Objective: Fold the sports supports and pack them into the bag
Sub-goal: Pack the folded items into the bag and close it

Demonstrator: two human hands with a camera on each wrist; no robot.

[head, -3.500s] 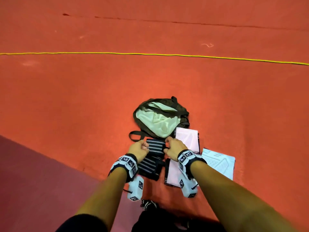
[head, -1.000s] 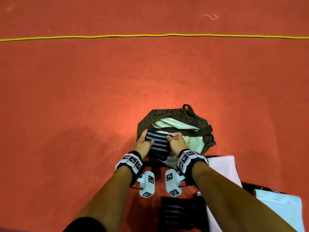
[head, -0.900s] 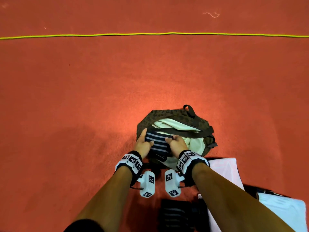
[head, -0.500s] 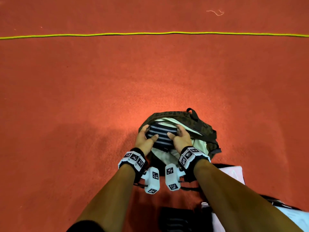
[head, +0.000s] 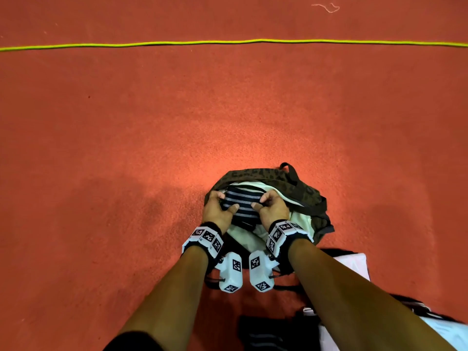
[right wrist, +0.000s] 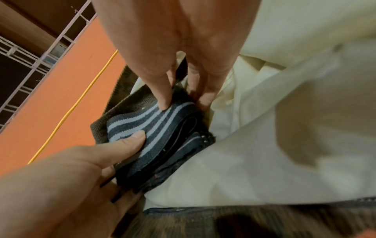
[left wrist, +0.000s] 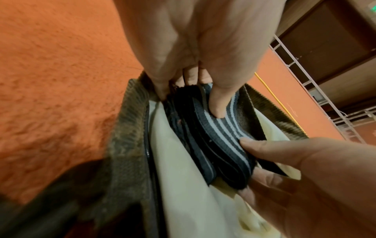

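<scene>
Both hands, left hand (head: 219,210) and right hand (head: 273,210), pinching folded striped support (head: 242,205), inside open bag (head: 307,191) with cream lining (head: 247,240), thumbs on top

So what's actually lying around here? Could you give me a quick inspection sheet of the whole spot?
Surface: red textured floor.
Job's things: folded striped support held in the mouth of the open brown bag, against its cream lining; another dark striped support on the floor near the person.
Clutter: pale flat pieces on the floor, right of the arms.
Grippers: left hand and right hand both pinch the folded support, thumbs on top.
Cables: yellow cord across the floor.
Surroundings: white metal railing beyond the floor.
</scene>
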